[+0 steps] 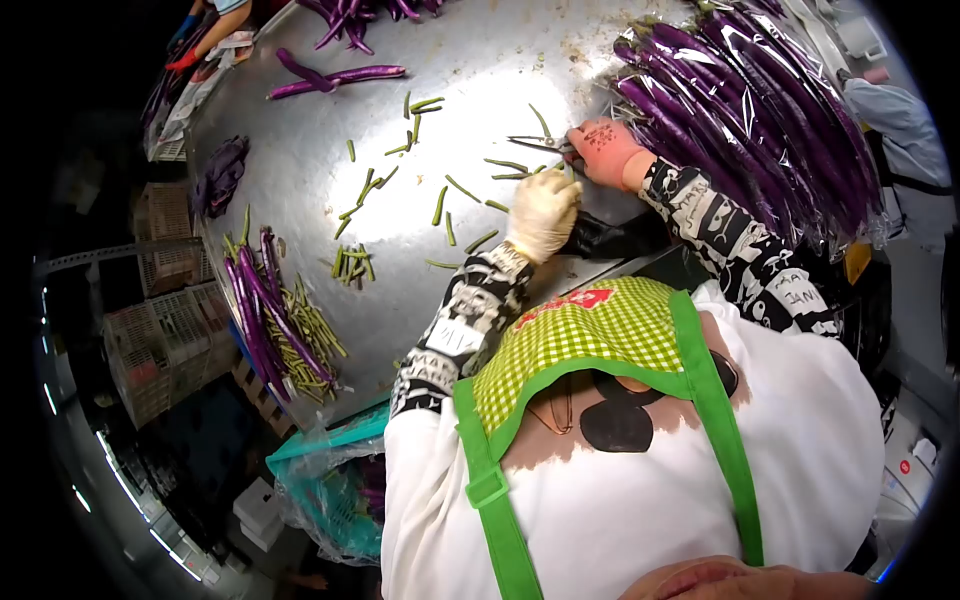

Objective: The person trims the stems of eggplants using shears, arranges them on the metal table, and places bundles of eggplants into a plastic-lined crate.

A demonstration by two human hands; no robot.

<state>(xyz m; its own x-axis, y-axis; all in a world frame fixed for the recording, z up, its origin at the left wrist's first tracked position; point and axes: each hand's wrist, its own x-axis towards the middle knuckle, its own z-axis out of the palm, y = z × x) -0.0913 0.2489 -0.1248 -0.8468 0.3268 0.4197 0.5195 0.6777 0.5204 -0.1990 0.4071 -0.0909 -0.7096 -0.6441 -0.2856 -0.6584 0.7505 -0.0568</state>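
The broad silvery metal table (290, 175) runs out of sight up top, long purple eggplants (745, 110) lying right in clear plastic. The coral-gloved right hand (610, 152) grips steel scissors (552, 146), handles mostly hidden; the cream-gloved left hand (543, 213) curls, contents I can't tell. Lettering on the black-and-white patterned sleeves (690, 200) is barely legible.

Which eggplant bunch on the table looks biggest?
The film-covered bunch at the right, beside the pink-gloved right hand. It spreads far wider than the lower-left bunch or the top-edge bunch.

glare on table (480, 65), dark warped edges
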